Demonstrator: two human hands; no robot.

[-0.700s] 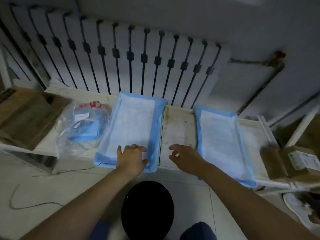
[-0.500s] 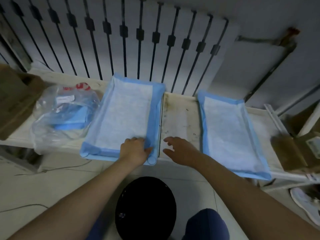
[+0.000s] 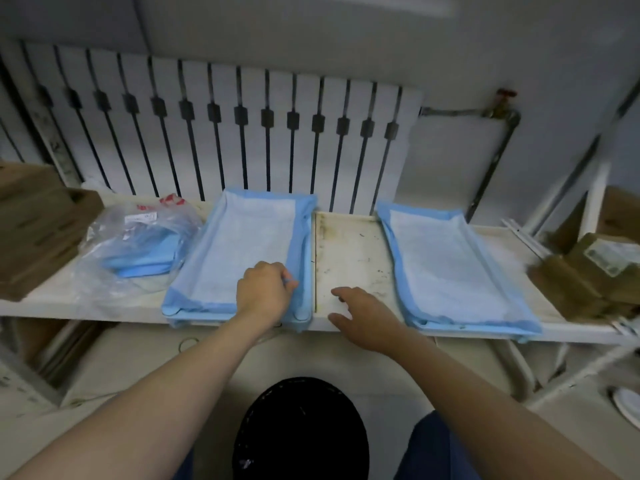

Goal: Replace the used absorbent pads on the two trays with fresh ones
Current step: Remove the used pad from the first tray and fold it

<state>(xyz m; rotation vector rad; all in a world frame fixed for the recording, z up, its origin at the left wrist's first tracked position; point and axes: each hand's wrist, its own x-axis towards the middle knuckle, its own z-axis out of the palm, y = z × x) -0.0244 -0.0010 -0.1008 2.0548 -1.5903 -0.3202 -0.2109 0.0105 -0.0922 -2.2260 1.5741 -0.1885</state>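
Two shallow trays sit side by side on a white shelf (image 3: 349, 258), each lined with a blue-edged white absorbent pad. The left pad (image 3: 242, 244) lies in the left tray (image 3: 173, 311); my left hand (image 3: 265, 289) rests on its near right corner with fingers curled, pinching the blue edge. The right pad (image 3: 446, 268) covers the right tray (image 3: 519, 336). My right hand (image 3: 363, 313) hovers over the stained bare shelf between the trays, fingers spread, holding nothing.
A clear plastic bag of folded blue pads (image 3: 142, 247) lies left of the trays. Brown cardboard boxes stand at the far left (image 3: 38, 226) and far right (image 3: 588, 271). A radiator (image 3: 214, 133) backs the shelf. A round black bin (image 3: 299, 431) sits on the floor below.
My left hand has curled from flat into a pinch on the left pad's near right edge. My right hand stays open over the gap. The camera has tilted upward.
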